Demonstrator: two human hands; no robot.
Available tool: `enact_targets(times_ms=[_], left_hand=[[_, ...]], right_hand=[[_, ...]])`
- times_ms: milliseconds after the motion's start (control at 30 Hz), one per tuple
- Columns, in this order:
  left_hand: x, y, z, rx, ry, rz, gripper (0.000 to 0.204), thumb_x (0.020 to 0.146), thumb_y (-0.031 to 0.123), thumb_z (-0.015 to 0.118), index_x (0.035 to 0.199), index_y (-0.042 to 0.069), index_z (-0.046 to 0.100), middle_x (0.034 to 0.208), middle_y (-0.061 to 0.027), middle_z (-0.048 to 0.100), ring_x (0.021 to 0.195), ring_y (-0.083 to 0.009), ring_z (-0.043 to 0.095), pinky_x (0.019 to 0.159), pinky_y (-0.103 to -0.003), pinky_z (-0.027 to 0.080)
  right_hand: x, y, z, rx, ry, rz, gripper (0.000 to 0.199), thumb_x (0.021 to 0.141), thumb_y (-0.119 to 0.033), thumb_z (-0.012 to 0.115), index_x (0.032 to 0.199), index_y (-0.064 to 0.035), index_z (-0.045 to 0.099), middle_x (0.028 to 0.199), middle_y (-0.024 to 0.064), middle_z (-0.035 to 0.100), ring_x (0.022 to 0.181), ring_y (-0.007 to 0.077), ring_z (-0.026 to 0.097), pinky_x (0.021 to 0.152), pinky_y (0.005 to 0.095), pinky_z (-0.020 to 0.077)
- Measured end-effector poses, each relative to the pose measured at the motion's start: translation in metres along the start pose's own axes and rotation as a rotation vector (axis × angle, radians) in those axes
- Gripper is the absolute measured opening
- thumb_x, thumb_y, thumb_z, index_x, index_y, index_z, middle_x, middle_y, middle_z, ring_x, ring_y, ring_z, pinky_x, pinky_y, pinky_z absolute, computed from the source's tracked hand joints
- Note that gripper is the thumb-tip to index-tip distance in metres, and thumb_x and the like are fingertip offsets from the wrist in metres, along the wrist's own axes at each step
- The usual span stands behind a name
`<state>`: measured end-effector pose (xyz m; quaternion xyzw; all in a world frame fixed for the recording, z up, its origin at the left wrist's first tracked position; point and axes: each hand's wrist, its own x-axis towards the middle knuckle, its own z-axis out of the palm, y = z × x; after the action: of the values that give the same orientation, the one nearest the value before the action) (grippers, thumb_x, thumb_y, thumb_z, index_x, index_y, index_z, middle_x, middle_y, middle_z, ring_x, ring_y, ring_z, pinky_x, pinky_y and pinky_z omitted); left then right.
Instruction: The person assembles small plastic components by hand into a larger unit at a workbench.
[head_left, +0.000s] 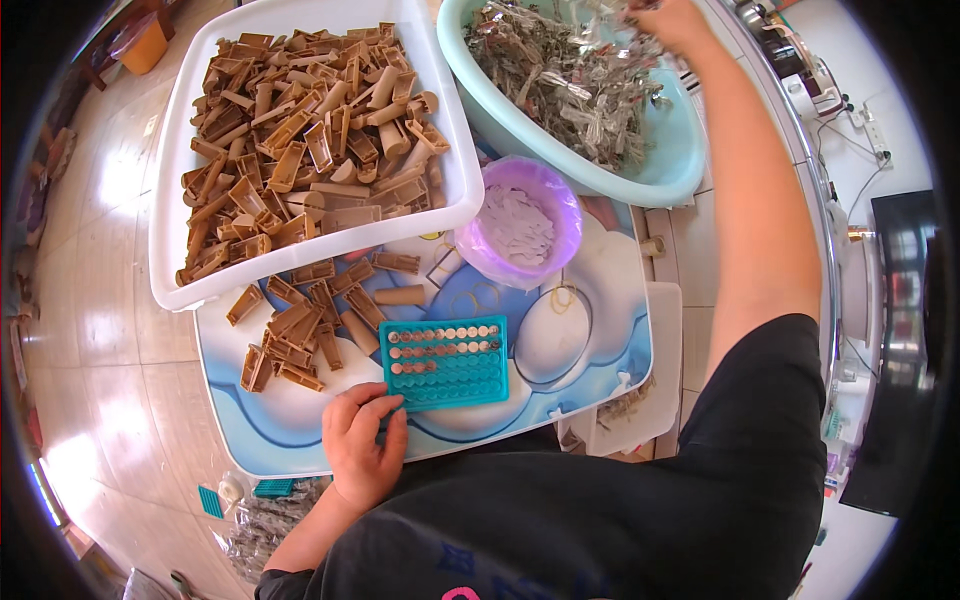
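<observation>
Teal rectangular plastic tray (455, 404) on the blue-and-white patterned worktop (250, 440): two rows filled, a third begun.
Small round metallic-looking pieces (430, 351) are seated; the nearer rows are left unfilled. Its near-left corner is met by the left hand (362, 440), fingers loosely curled, parted from the thumb. The right hand (675, 22) is held over a pale-blue oval plastic tub (675, 130); whether its fingers are pinching anything cannot be told.
</observation>
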<state>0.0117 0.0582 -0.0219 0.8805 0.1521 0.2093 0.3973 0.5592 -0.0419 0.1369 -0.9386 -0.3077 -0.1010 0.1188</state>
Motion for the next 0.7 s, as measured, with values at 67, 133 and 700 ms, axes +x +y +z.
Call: enact_targets(times_ms=[67, 133, 700], left_hand=[[0.002, 0.002, 0.001, -0.017, -0.013, 0.012, 0.018, 0.072, 0.001, 0.066, 0.090, 0.003, 0.062, 0.098, -0.0125, 0.059, 0.088, -0.0291, 0.056, 0.077, -0.036, 0.044], [0.000, 0.001, -0.002, -0.006, -0.016, -0.014, 0.016, 0.074, -0.001, 0.065, 0.089, 0.001, 0.061, 0.099, -0.0145, 0.058, 0.090, -0.0300, 0.056, 0.078, -0.036, 0.045], [0.001, 0.002, 0.003, -0.008, 0.045, 0.047, 0.016, 0.073, 0.003, 0.066, 0.089, 0.005, 0.062, 0.097, -0.0112, 0.059, 0.086, -0.0293, 0.056, 0.075, -0.036, 0.044]], right_hand=[[0.010, 0.043, -0.033, 0.548, 0.092, -0.057, 0.021, 0.071, -0.002, 0.072, 0.087, -0.0024, 0.059, 0.076, 0.0043, 0.060, 0.065, 0.0107, 0.055, 0.057, 0.0272, 0.0465], [-0.017, -0.017, -0.066, 0.357, 0.168, 0.002, 0.021, 0.073, -0.003, 0.072, 0.089, -0.0023, 0.059, 0.077, 0.0046, 0.060, 0.065, 0.0105, 0.055, 0.058, 0.0261, 0.0469], [-0.024, 0.020, -0.029, 0.391, 0.271, 0.036, 0.024, 0.076, -0.017, 0.074, 0.088, -0.0018, 0.061, 0.075, 0.0035, 0.062, 0.068, 0.0117, 0.055, 0.061, 0.0279, 0.0455]])
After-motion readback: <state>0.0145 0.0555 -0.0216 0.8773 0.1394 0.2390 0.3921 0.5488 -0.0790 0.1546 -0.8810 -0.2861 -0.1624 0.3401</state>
